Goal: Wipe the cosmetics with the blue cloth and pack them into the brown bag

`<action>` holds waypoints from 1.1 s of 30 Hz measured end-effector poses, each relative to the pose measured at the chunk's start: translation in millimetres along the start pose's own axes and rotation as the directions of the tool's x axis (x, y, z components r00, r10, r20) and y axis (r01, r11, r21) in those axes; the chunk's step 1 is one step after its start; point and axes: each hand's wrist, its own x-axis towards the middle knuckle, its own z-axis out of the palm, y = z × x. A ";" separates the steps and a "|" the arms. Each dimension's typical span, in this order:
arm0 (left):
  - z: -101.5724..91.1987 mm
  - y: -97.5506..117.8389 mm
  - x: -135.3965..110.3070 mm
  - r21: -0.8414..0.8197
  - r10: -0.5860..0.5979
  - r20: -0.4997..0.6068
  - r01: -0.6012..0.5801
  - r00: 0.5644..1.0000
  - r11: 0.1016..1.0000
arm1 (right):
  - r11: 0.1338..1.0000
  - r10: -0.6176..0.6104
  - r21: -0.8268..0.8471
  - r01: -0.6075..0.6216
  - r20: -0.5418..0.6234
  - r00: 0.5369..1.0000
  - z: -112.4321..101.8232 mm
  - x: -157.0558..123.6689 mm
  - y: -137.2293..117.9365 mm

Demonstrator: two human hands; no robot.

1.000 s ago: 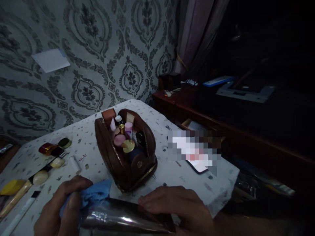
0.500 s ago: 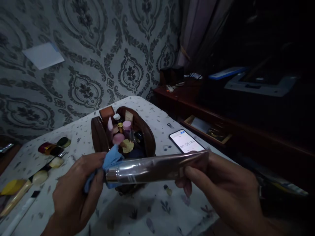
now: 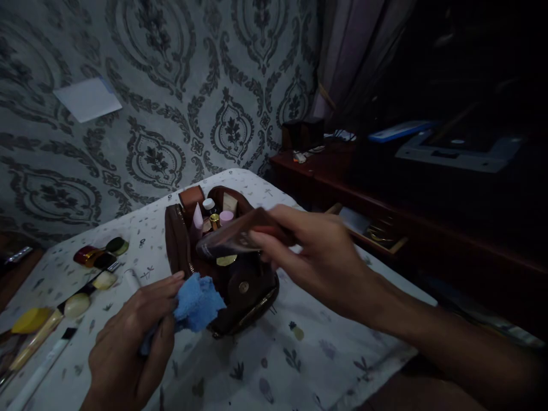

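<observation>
My right hand (image 3: 308, 245) pinches the flat end of a shiny brownish cosmetic tube (image 3: 231, 237). The tube points left and down over the open brown bag (image 3: 177, 237), its far end among the contents. Inside the bag I see a pink tube (image 3: 197, 221), a white-capped bottle (image 3: 209, 204), a gold-capped item (image 3: 214, 219) and a beige tube (image 3: 230, 202). My left hand (image 3: 132, 337) is closed on a crumpled blue cloth (image 3: 199, 302) in front of the bag, near its left front edge.
Makeup brushes (image 3: 77, 305), a yellow sponge-like item (image 3: 32, 319) and small dark-lidded containers (image 3: 117, 246) lie left on the patterned tablecloth (image 3: 265, 365). At right stands a dark red desk (image 3: 308, 177) with an open drawer (image 3: 372, 234). Patterned wallpaper rises behind.
My right hand has carried the tube forward and left, away from the cloth and over the bag, and now covers the phone. My left hand keeps the cloth, lower down.
</observation>
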 end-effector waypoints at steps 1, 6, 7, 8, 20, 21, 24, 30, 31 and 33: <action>0.3 -1.6 -1.7 -0.009 -0.006 0.016 0.006 1.000 1.000 | 0.999 -0.024 -0.023 0.026 0.054 0.998 5.6 9.3 -0.5; 1.9 -0.4 -3.7 -0.053 -0.047 -0.015 0.046 0.999 0.998 | 0.973 -0.117 -0.152 0.172 0.316 0.941 32.1 49.1 -2.1; 1.8 1.1 -3.1 -0.052 -0.041 -0.025 0.040 0.999 0.998 | 0.964 -0.130 -0.174 0.202 0.358 0.925 36.0 55.1 -2.1; 1.5 2.6 -2.7 -0.048 -0.042 -0.033 0.040 0.999 0.998 | 0.955 -0.139 -0.192 0.228 0.391 0.910 39.6 60.4 -1.7; 2.5 1.7 -7.4 -0.055 -0.045 -0.020 0.044 0.999 0.998 | 0.889 -0.028 -0.374 0.265 0.534 0.845 55.7 73.5 6.8; 2.8 1.8 -7.3 -0.052 -0.051 -0.032 0.049 0.998 0.997 | 0.883 -0.034 -0.382 0.275 0.532 0.846 55.7 73.2 6.2; 2.9 3.2 -6.0 -0.063 -0.059 -0.050 0.055 0.997 0.996 | 0.864 -0.075 -0.394 0.313 0.513 0.855 56.7 73.0 5.4; 3.9 5.3 0.4 -0.051 0.000 -0.059 -0.003 0.998 0.999 | 0.842 -0.029 -0.453 0.293 0.503 0.864 55.5 72.2 4.0; 4.3 5.1 1.2 -0.051 0.011 -0.063 -0.015 0.998 0.999 | 0.845 -0.024 -0.453 0.284 0.498 0.867 54.9 71.6 3.6; 5.0 4.6 2.1 -0.050 0.027 -0.066 -0.030 0.997 0.998 | 0.853 -0.020 -0.449 0.267 0.483 0.876 54.4 70.6 3.0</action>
